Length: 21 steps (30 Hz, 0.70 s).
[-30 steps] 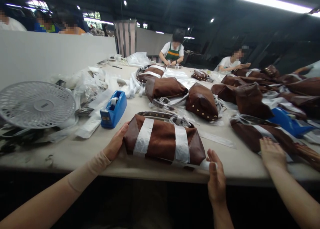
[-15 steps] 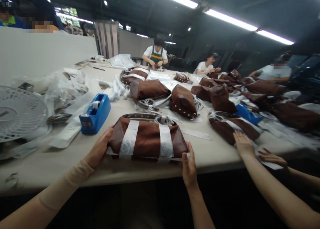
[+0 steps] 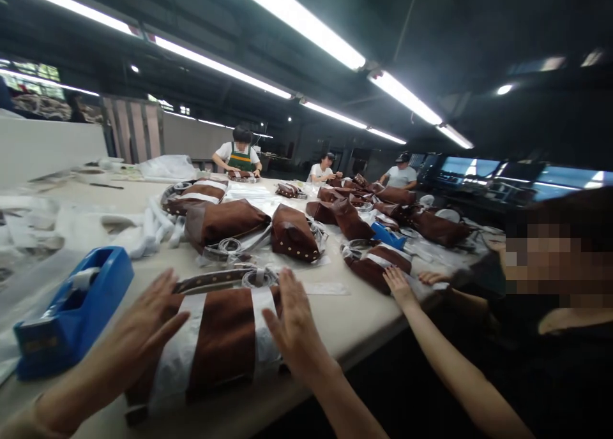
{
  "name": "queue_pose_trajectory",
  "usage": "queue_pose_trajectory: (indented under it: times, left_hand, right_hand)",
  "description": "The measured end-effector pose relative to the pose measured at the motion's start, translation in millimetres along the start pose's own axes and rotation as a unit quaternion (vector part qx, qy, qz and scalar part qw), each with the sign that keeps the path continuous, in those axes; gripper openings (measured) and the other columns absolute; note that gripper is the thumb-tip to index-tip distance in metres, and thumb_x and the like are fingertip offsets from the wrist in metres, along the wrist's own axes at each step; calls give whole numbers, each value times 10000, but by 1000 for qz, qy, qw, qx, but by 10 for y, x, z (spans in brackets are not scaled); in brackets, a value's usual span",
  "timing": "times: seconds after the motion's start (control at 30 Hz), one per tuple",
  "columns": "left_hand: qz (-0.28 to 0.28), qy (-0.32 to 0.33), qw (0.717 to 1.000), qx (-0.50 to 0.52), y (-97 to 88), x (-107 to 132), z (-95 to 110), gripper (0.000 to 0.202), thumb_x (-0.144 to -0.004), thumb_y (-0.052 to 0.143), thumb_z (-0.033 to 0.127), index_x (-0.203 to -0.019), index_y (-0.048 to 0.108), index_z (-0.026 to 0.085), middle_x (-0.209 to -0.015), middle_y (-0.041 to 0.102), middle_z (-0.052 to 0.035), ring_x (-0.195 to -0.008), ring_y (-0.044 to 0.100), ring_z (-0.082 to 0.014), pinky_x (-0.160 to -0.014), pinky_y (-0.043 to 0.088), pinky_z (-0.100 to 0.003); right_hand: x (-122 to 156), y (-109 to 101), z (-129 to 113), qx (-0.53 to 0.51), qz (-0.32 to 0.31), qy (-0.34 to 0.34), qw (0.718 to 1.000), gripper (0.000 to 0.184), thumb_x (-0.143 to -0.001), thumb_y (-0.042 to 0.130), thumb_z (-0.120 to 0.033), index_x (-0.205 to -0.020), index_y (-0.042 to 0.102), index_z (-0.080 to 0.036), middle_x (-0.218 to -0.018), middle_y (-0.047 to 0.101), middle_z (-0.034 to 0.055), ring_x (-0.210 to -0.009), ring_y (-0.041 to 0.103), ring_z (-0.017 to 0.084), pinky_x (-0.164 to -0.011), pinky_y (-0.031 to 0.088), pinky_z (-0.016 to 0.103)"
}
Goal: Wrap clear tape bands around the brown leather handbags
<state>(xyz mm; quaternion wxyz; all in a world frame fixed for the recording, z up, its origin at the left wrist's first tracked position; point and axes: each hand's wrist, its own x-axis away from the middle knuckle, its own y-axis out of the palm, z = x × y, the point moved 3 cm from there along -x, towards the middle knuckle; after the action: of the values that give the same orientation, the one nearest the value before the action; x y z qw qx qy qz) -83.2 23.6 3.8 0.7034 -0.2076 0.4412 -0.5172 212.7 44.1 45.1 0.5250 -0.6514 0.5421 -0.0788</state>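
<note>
A brown handbag lies on the table right in front of me, with two white wrapping strips round its body. Behind its top edge are a studded handle and a coiled strap in pale wrapping. My left hand is over the bag's left end, fingers stretched out. At the right end is my right hand, also open with fingers extended and thumb apart. Whether either palm presses on the bag I cannot tell. Parts of both bag ends are hidden behind my hands.
A blue tape dispenser stands left of my left hand. Several brown bags lie farther back. At right, a co-worker's hand rests on another strip-wrapped bag. Plastic wrapping covers the left side; other people work across the table.
My view has turned right and tilted up. My hands have shifted from holding the bag's two ends to lying open at its upper sides. The co-worker at right now shows more.
</note>
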Motion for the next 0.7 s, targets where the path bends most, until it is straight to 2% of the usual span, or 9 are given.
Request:
queue_pose_trajectory:
  times: [0.03, 0.1, 0.2, 0.27, 0.33, 0.43, 0.5, 0.57, 0.7]
  left_hand:
    - [-49, 29, 998, -31, 81, -38, 100, 944, -753, 413, 761, -1454, 387, 129, -1556, 224, -94, -1450, 174, -316, -1203, 143, -480]
    - [-122, 67, 986, -90, 287, -57, 223, 979, -732, 427, 786, -1404, 456, 75, -1519, 267, -153, -1432, 213, -346, -1190, 153, -510]
    - [-125, 93, 978, -142, 543, 3, 205, 973, -767, 425, 774, -1414, 424, 47, -1506, 257, -177, -1421, 238, -355, -1178, 190, -522]
    - [-105, 104, 977, -153, 631, 35, 111, 961, -771, 449, 767, -1423, 409, 61, -1511, 242, -174, -1420, 244, -357, -1175, 200, -520]
    - [-96, 122, 977, -143, 656, 17, 6, 876, -781, 469, 741, -1412, 451, 133, -1506, 277, -149, -1414, 268, -353, -1169, 212, -516]
    - [-107, 127, 979, -120, 629, -99, -134, 678, -835, 428, 674, -1365, 525, 262, -1479, 369, -101, -1390, 335, -339, -1139, 260, -526]
    - [-94, 88, 982, -136, 595, -187, -202, 700, -842, 394, 669, -1374, 516, 231, -1488, 356, -116, -1402, 310, -345, -1136, 231, -561]
    - [-80, 38, 984, -157, 570, -237, -223, 819, -813, 390, 700, -1394, 482, 131, -1504, 311, -166, -1423, 250, -361, -1144, 165, -592]
    - [-88, -34, 992, -88, 464, -267, -168, 916, -764, 407, 713, -1400, 443, 56, -1510, 300, -207, -1436, 215, -351, -1172, 124, -543]
  right_hand:
    - [-121, 68, -116, 23, -53, -37, 998, 801, -957, 332, -593, -1521, 191, -42, -1589, 109, 142, -1488, 45, 269, -1222, 55, 464]
    - [-274, 270, -202, 52, -131, -60, 988, 936, -903, 348, -687, -1495, 218, 28, -1569, 119, 204, -1482, 33, 312, -1212, 6, 497]
    - [-305, 554, -85, 62, -173, -39, 982, 1046, -845, 322, -774, -1481, 237, 52, -1552, 152, 238, -1473, 67, 348, -1204, 12, 516]
    - [-287, 616, 12, 60, -169, -32, 983, 1053, -836, 296, -792, -1489, 236, 32, -1558, 153, 223, -1474, 66, 343, -1206, 11, 504]
    - [-310, 578, 66, 53, -180, -24, 982, 1072, -825, 280, -809, -1490, 232, 30, -1560, 147, 219, -1475, 61, 341, -1207, 13, 494]
    - [-416, 477, 114, 29, -247, 16, 968, 1071, -828, 228, -818, -1494, 231, 20, -1550, 190, 223, -1466, 137, 340, -1203, 93, 485]
    - [-493, 456, 165, 37, -253, 35, 966, 1047, -839, 224, -808, -1500, 232, 4, -1547, 207, 219, -1461, 162, 340, -1198, 103, 490]
    - [-542, 506, 230, 58, -235, 39, 969, 1033, -846, 263, -795, -1497, 242, 8, -1548, 199, 223, -1464, 144, 346, -1197, 75, 501]
    - [-570, 611, 331, 24, -230, 50, 972, 1006, -838, 380, -765, -1476, 302, 9, -1543, 212, 232, -1463, 143, 353, -1190, 82, 520]
